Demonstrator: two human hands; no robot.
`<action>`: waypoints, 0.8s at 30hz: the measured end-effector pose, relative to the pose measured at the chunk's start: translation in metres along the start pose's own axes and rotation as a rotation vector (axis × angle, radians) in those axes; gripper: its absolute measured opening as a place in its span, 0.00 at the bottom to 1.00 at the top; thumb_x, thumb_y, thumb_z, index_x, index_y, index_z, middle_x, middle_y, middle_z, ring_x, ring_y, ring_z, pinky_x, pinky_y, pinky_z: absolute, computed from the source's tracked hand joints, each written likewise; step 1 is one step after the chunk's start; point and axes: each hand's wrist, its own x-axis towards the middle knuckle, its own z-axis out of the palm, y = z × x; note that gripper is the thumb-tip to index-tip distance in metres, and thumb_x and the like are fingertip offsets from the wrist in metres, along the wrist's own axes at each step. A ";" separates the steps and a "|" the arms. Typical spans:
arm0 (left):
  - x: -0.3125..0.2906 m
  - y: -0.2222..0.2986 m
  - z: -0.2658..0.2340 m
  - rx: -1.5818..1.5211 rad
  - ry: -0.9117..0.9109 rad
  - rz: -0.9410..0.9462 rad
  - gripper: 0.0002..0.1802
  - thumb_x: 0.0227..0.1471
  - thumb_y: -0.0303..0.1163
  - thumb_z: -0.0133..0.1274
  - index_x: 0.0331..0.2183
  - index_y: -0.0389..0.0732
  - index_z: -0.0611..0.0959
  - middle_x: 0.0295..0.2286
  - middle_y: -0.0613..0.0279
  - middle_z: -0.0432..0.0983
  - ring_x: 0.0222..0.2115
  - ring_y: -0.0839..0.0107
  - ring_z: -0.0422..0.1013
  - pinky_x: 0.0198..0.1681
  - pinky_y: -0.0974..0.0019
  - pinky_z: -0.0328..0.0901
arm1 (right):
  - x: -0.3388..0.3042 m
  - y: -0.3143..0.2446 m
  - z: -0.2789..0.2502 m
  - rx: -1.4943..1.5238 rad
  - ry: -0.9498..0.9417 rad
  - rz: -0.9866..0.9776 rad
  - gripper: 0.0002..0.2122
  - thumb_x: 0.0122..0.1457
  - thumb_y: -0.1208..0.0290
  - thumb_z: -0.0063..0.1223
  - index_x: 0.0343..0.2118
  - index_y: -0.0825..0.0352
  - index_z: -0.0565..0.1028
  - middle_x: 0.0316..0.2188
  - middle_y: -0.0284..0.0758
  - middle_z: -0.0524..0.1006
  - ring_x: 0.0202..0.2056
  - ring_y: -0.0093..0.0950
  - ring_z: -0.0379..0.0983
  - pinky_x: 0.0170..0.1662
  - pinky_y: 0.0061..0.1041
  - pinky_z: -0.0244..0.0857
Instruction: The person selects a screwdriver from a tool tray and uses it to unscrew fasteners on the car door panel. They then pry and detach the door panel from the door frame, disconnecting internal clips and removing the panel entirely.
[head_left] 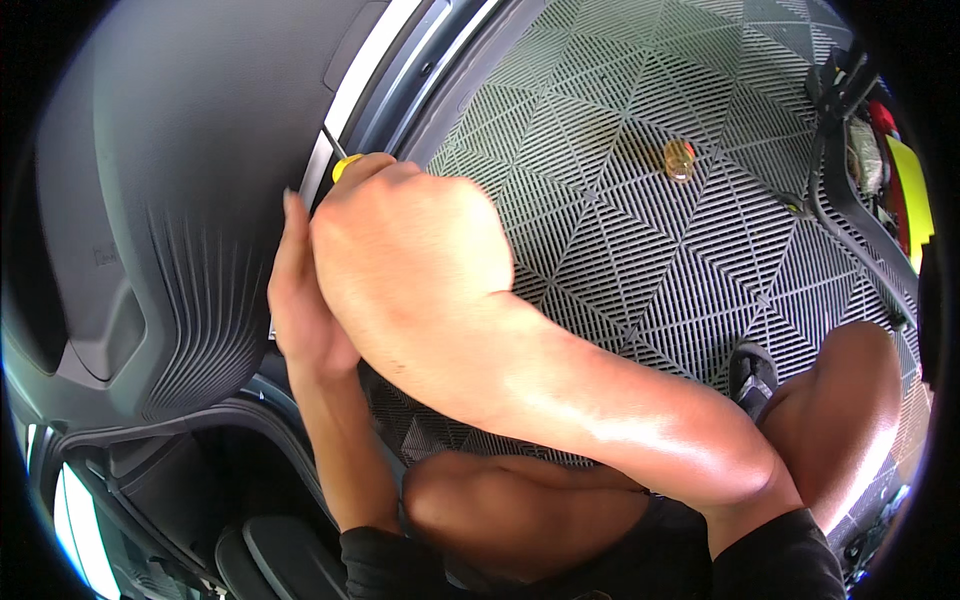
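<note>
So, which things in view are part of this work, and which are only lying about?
In use, it seems:
yellow-handled tool with thin shaft, in the grip of the right hand
grey car trim panel, left hand at its edge

Apparently just lying about:
small amber see-through object on the floor tiles

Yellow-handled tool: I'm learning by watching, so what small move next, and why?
Perhaps a gentle prying nudge with the right hand: its grip wraps the yellow-handled tool, whose shaft seems to meet the edge of the door panel, while the left hand lies by that edge.
</note>
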 end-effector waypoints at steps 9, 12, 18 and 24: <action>0.014 -0.009 0.000 -0.058 0.019 0.031 0.21 0.69 0.38 0.44 0.51 0.31 0.76 0.38 0.56 0.79 0.41 0.67 0.76 0.47 0.64 0.72 | -0.023 0.032 -0.018 1.126 -0.338 0.400 0.26 0.65 0.56 0.45 0.55 0.77 0.65 0.37 0.48 0.77 0.28 0.36 0.79 0.29 0.35 0.77; 0.015 -0.006 -0.007 -0.127 -0.030 0.036 0.25 0.68 0.38 0.46 0.56 0.29 0.71 0.39 0.53 0.78 0.44 0.63 0.73 0.49 0.61 0.71 | -0.029 0.050 -0.006 2.098 -0.524 0.624 0.27 0.72 0.48 0.35 0.57 0.72 0.62 0.39 0.50 0.78 0.26 0.38 0.80 0.27 0.37 0.79; 0.024 -0.032 -0.017 -0.437 -0.148 0.156 0.27 0.68 0.41 0.43 0.61 0.34 0.65 0.43 0.55 0.72 0.49 0.62 0.67 0.53 0.61 0.68 | -0.029 0.028 -0.003 2.656 -0.492 0.511 0.17 0.72 0.54 0.41 0.53 0.62 0.66 0.34 0.41 0.77 0.22 0.29 0.75 0.24 0.30 0.73; 0.027 -0.022 -0.023 -0.269 -0.317 0.023 0.40 0.67 0.56 0.42 0.66 0.36 0.59 0.46 0.53 0.69 0.45 0.61 0.70 0.51 0.60 0.69 | -0.031 0.013 0.025 0.733 0.487 0.133 0.21 0.55 0.70 0.61 0.51 0.70 0.70 0.35 0.41 0.78 0.22 0.35 0.74 0.27 0.28 0.75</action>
